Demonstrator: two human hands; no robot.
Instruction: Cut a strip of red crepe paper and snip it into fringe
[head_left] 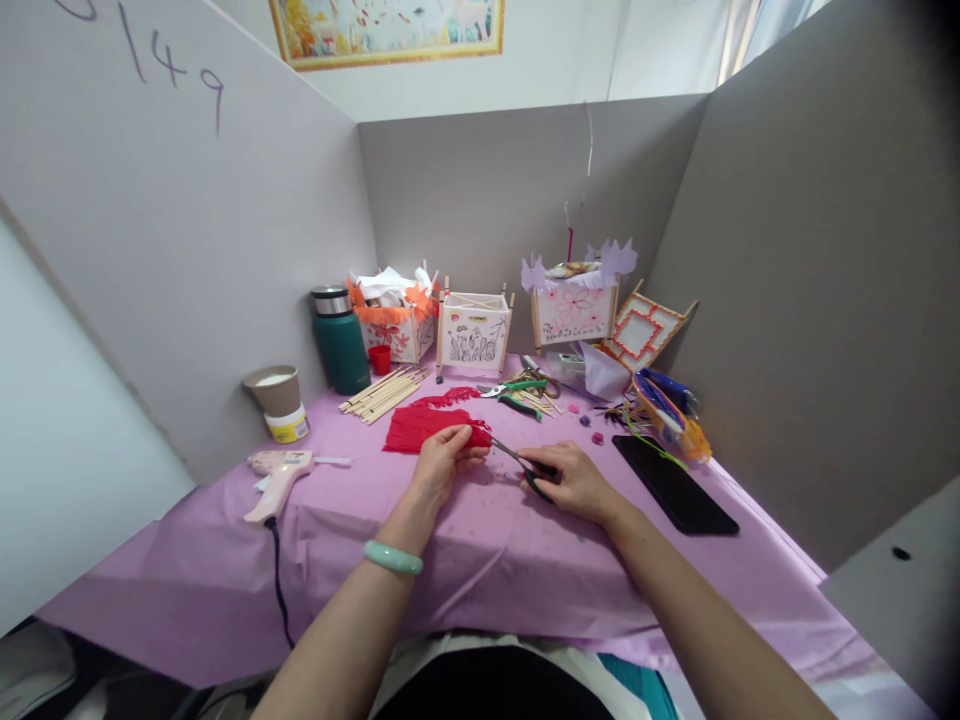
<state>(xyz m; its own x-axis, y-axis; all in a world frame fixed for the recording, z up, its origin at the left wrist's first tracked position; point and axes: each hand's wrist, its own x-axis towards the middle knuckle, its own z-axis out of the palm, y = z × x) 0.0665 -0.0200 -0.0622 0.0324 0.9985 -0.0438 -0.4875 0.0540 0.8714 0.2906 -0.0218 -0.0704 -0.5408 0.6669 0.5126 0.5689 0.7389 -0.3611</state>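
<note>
My left hand (448, 462) pinches the right end of a sheet of red crepe paper (415, 428) that lies on the purple tablecloth. In my right hand (576, 482) is a pair of scissors (517, 458) with black handles, its blades pointing left at the paper's edge by my left fingertips. Whether the blades are parted there is too small to tell. Just behind the sheet lies a fringed red paper strip (450, 397). Green-handled pliers (517, 390) rest beyond it, beside a bundle of thin sticks (541, 402). Tiny scraps dot the cloth below the scissors.
At the left are a pink glue gun (279, 480) with a cord, stacked cups (276, 400), a green bottle (341, 345) and wooden sticks (384, 393). Decorated paper lanterns (474, 335) line the back. A black phone-like slab (675, 485) and a plastic bag (667, 410) lie right. Grey partitions enclose the table.
</note>
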